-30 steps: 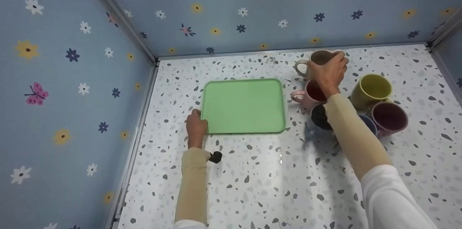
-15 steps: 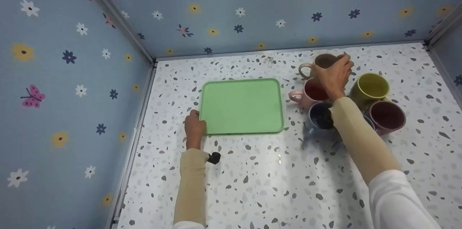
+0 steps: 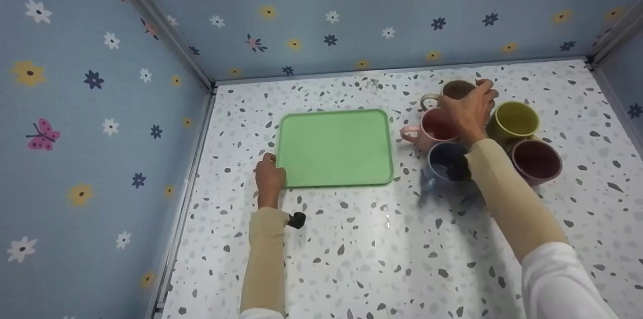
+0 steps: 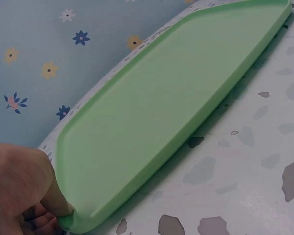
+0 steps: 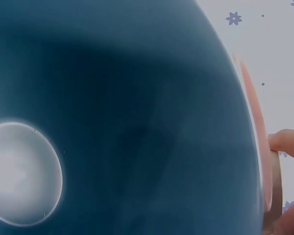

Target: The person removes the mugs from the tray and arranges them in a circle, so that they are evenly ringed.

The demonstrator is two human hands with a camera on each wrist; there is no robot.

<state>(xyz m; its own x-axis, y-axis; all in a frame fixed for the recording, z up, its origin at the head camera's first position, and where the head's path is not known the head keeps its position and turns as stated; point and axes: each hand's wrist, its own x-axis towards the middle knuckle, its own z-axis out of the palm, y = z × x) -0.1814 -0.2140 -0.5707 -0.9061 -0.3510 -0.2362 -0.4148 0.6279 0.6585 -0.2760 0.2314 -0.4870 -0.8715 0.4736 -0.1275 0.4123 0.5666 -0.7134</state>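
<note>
My left hand (image 3: 270,177) pinched the green tray (image 3: 335,148) corner to steady it while my right hand (image 3: 469,108) gripped the brown mug (image 3: 454,90) by its rim.

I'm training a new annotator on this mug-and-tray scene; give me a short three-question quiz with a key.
1. True or false: the left hand grips a corner of the green tray.
2. Which mug does the right hand grip by the rim? A) yellow mug B) brown mug C) blue mug
3. Fill in: the pink mug stands between the tray and the ____ mug.

Key: 1 true; 2 B; 3 yellow.
</note>
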